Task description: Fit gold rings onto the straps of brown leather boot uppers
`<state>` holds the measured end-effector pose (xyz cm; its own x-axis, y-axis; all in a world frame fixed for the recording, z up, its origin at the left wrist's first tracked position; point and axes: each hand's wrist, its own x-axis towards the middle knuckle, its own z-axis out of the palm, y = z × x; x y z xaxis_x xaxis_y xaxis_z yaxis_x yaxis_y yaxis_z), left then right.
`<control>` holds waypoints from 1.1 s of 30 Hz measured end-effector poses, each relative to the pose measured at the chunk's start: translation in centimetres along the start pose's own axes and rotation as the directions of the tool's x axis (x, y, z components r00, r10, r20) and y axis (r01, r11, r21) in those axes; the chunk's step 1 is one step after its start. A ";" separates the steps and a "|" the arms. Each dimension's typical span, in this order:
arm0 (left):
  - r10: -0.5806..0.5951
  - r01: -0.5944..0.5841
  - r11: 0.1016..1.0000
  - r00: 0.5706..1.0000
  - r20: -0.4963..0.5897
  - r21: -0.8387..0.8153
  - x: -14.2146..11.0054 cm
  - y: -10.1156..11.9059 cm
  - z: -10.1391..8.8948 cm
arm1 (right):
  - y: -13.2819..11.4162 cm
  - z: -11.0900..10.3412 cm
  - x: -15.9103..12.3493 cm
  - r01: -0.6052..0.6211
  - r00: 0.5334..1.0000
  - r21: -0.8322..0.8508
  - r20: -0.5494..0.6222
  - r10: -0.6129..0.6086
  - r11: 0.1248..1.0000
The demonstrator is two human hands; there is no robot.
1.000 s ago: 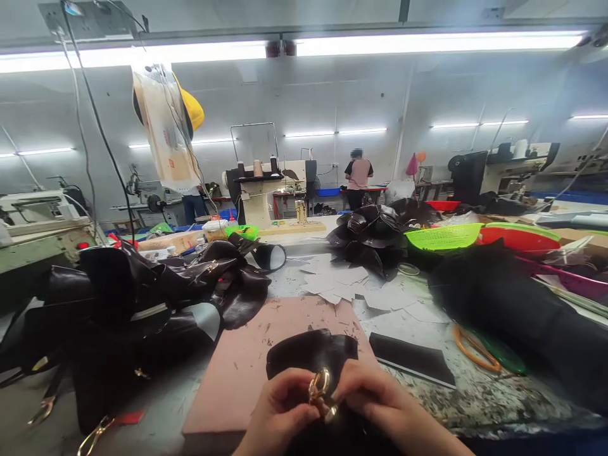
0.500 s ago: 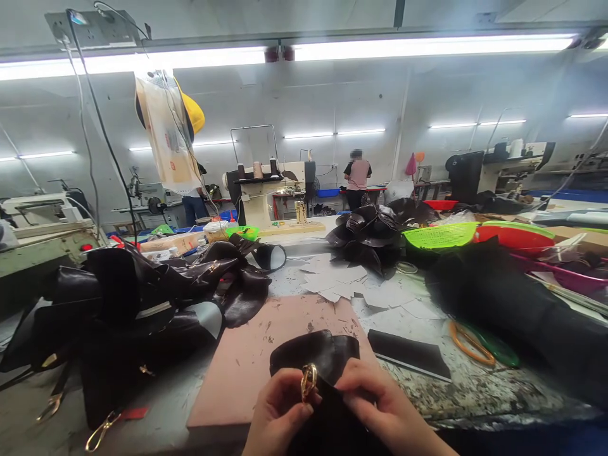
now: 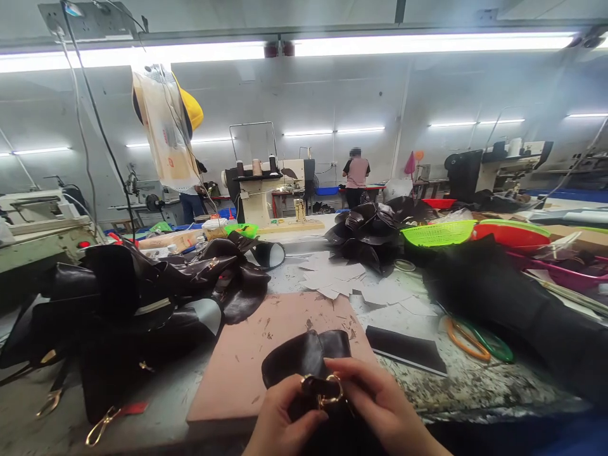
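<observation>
My left hand is closed, thumb and fingers pinching a gold metal clasp with a short dark strap on it. My right hand is closed too, its fingers pressed on the edge of a dark leather piece right beside the clasp. The glossy leather piece curves up over the pink board and runs down between both hands. Exactly how the clasp meets the leather is partly hidden by my fingers.
Dark leather pieces with gold hooks are heaped at left; another leather pile stands behind white paper scraps. Scissors with orange and green handles lie right of a black strip. Baskets and sewing machines are beyond.
The clasp has moved right and turned, so its ring now lies against the right fingers. My hands have come closer together, and the leather has shifted slightly left.
</observation>
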<state>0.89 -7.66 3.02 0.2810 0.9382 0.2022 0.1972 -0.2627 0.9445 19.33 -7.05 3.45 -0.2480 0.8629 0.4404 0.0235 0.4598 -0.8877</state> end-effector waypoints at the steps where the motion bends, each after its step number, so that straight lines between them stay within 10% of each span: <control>1: -0.027 0.026 0.998 1.000 0.012 0.062 0.1 0.4 -0.1 | -0.3 0.0 0.1 0.033 0.999 -0.036 0.026 -0.032 0.999; 9: -0.150 0.094 0.970 0.956 0.253 0.223 0.7 4.1 -0.5 | -2.2 1.3 0.0 0.395 0.908 -0.495 0.084 -0.410 0.773; 19: -0.204 0.013 0.902 0.894 0.399 0.432 2.6 7.0 -0.5 | -0.7 1.6 0.6 0.493 0.861 0.003 0.142 -0.489 0.870; 26: -0.199 0.107 0.946 0.937 0.288 0.305 3.6 5.9 -0.1 | -1.0 -2.0 0.9 0.280 0.907 -0.197 -0.266 -0.326 0.940; 33: -0.252 0.250 0.968 0.947 0.199 0.036 4.7 5.6 -0.2 | 1.2 -3.6 1.4 0.406 0.821 -0.655 -0.044 -0.569 0.637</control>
<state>3.15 -4.67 9.31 0.4033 0.9098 -0.0976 0.2950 -0.0283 0.9551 22.49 -4.50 3.49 -0.1749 0.4565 0.8724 0.5488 0.7808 -0.2986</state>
